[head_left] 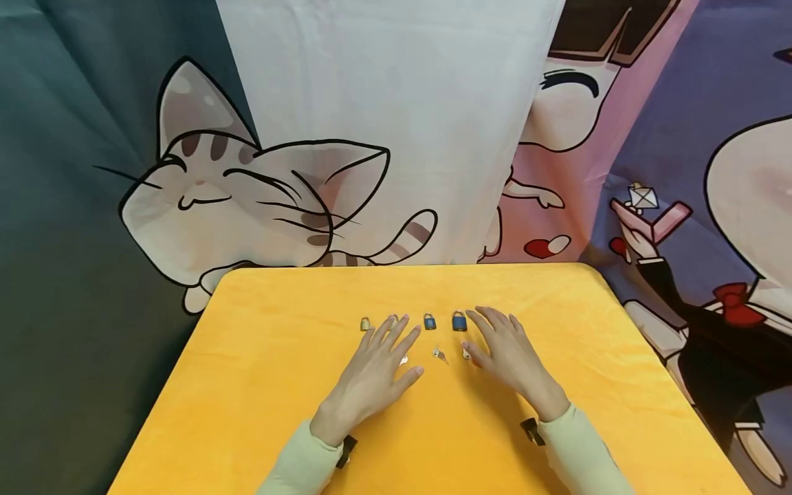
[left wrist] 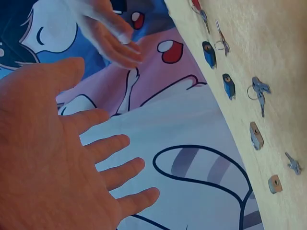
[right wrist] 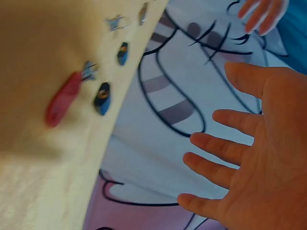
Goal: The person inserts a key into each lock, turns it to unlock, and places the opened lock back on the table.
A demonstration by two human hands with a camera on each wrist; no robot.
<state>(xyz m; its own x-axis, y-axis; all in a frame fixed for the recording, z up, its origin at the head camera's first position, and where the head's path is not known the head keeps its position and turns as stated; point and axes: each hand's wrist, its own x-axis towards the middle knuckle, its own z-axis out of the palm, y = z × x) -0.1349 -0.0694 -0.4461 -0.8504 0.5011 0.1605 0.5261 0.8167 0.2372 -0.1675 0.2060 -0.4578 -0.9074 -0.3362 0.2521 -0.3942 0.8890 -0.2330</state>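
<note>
My left hand [head_left: 371, 371] hovers with fingers spread over the left part of a row of padlocks, holding nothing. It partly covers a brass padlock [left wrist: 256, 136] and a key [head_left: 404, 359]. A smaller brass padlock [head_left: 365, 323] stands at the row's left end. Two blue padlocks follow, a smaller one [head_left: 430, 322] and a larger one [head_left: 458, 321]. Beside the larger blue one my right hand [head_left: 510, 354] hangs in the air, fingers apart and empty. Nearer to me lie a bunch of keys [head_left: 439, 355] and, partly behind the right thumb, keys [right wrist: 89, 71] with a red tag [right wrist: 64, 99].
A yellow cloth-covered table [head_left: 247, 385] bears all of these things. Behind it hangs a printed curtain [head_left: 396, 82] with a cartoon cat, reaching down to the table's far edge. Dark straps [head_left: 348, 452] circle the wrists.
</note>
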